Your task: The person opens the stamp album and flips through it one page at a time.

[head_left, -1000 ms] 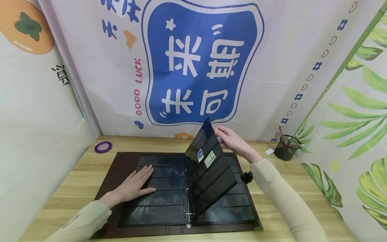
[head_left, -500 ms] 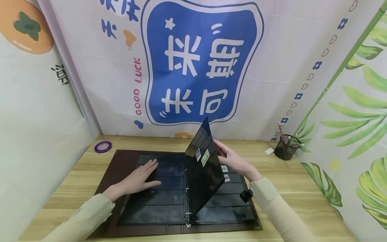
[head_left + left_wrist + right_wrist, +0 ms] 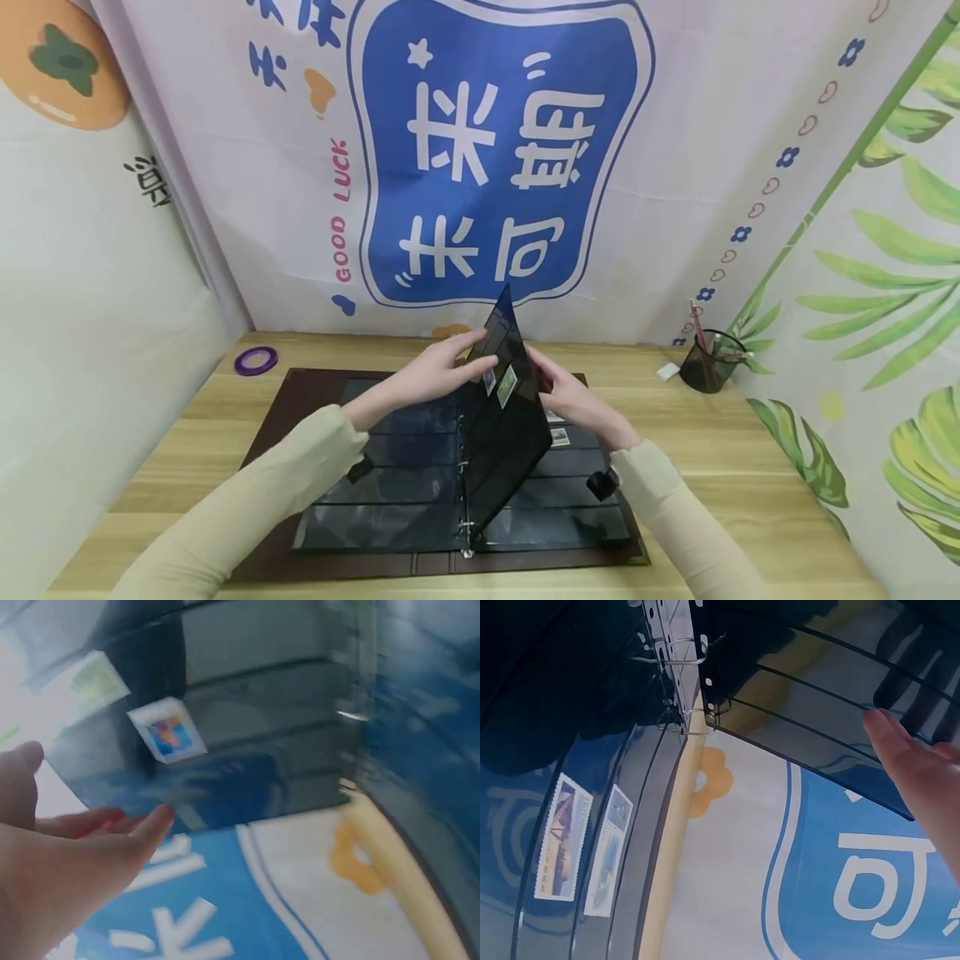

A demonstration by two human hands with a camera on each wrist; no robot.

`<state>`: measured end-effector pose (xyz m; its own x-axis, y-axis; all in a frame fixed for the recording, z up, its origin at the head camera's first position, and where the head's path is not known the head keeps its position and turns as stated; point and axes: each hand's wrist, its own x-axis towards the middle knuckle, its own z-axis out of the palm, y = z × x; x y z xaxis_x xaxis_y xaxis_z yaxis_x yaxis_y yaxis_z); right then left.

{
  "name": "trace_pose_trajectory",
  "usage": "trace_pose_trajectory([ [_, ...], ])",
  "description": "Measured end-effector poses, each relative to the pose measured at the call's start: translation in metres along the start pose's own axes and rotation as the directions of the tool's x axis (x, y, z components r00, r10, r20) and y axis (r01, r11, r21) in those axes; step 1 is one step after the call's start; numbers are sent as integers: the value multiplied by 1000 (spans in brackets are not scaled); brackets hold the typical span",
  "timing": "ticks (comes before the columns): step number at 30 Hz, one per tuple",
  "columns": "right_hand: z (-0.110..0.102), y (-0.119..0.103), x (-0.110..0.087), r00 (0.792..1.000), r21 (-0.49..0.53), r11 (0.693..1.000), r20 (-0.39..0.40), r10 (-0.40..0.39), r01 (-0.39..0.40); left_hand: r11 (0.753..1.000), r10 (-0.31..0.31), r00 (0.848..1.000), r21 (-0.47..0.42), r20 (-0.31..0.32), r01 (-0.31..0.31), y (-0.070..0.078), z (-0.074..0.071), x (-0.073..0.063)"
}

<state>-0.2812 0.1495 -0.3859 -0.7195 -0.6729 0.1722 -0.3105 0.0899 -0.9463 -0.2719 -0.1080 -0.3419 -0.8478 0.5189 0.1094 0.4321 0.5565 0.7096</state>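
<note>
A ring-bound stamp album (image 3: 416, 565) lies spread on the table, one black page (image 3: 498, 454) standing up from its rings. Two stamps, one of them green (image 3: 507, 387), sit in strips on the page's left-facing side; the colourful one (image 3: 166, 731) shows sharper in the left wrist view. My left hand (image 3: 427, 371) reaches up to that side, fingers extended at the page's upper part. Behind the page is my right hand (image 3: 576, 400), a straight fingertip against its back in the right wrist view. On the right leaf below, two stamps (image 3: 564, 836) show in their strips.
A purple tape roll (image 3: 256, 361) lies at the table's back left. At the back right stand a black mesh pen cup (image 3: 708, 367) with pencils and a small white block (image 3: 667, 372). A printed cloth (image 3: 300, 208) hangs behind the table.
My left hand has lifted off the left leaf and moved up and right to the raised page. The page has swung further left, uncovering stamps on the right leaf; my right hand stays behind it.
</note>
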Motion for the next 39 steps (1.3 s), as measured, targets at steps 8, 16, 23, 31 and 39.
trace_pose_trajectory([
  [8,3,-7,6,999,-58,997,21,45,-43,994,-104,992,-35,-78,102,33,-2,22],
  [16,5,-11,10,998,-125,991,27,53,-49,994,-101,990,-54,-96,96,36,-4,24],
  [23,2,-1,9,992,-37,998,117,-50,55,951,-156,982,-286,-105,120,21,-21,5],
  [31,-15,30,-12,998,-221,973,9,65,-61,917,-211,966,-373,-149,143,-18,-51,-34],
  [39,-37,64,-31,971,-373,897,-124,204,-236,921,-301,945,-297,-127,253,-68,-64,-77],
])
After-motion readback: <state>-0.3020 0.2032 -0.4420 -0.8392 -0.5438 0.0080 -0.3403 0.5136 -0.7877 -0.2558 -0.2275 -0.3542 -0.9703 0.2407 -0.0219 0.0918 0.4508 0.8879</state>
